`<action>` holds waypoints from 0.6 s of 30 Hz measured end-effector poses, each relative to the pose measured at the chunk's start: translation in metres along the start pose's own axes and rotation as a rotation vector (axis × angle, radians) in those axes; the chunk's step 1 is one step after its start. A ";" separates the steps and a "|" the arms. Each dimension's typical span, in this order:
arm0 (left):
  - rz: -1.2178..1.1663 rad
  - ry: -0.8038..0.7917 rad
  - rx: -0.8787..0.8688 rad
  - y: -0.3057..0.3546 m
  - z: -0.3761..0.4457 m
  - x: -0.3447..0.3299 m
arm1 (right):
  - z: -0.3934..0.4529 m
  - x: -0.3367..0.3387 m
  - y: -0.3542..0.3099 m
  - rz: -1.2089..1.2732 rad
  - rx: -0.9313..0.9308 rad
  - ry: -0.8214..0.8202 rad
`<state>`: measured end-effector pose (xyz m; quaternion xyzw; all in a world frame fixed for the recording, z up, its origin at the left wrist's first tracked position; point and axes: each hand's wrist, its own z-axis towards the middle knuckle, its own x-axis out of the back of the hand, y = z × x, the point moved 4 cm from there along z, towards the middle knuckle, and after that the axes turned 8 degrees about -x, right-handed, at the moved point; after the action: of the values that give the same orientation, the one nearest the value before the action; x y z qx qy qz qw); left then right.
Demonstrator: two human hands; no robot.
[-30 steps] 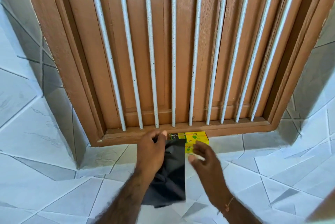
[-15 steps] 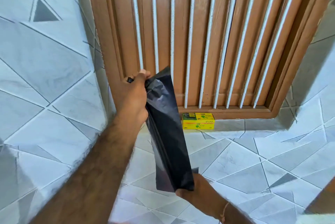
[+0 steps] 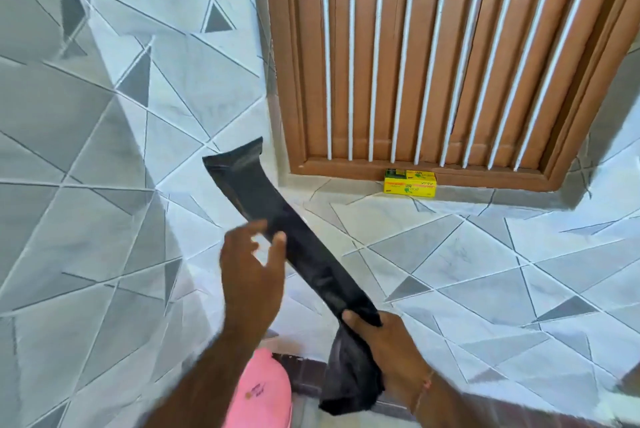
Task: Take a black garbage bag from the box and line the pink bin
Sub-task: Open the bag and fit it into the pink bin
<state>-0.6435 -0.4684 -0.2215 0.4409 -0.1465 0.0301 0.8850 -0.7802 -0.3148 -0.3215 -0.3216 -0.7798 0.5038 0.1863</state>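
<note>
A folded black garbage bag (image 3: 287,233) stretches as a long strip from lower right to upper left, its top end free. My right hand (image 3: 388,341) grips the strip's lower end, and the rest of the bag hangs bunched below that fist. My left hand (image 3: 252,275) is beside the middle of the strip, fingers loosely spread, fingertips touching its edge. The yellow bag box (image 3: 410,183) lies on the tiled ledge under the wooden window. Part of the pink bin (image 3: 263,393) shows at the bottom, below my left forearm.
A brown wooden window frame (image 3: 294,81) with white bars fills the upper right. Grey and white tiled walls (image 3: 104,150) surround it. A dark tiled strip (image 3: 304,372) lies beside the bin.
The view has swung left and down, bringing the pink bin into sight. My left hand let go of the bag's top and slid down to its middle. My right hand still holds the lower end.
</note>
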 end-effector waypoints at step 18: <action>-0.038 -0.647 0.094 -0.050 -0.160 0.155 | -0.168 -0.146 0.087 0.339 -0.080 0.030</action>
<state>-0.4489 -0.3847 -0.3065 0.4706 -0.4103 -0.1214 0.7717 -0.5439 -0.2780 -0.3245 -0.4631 -0.7308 0.4918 0.0976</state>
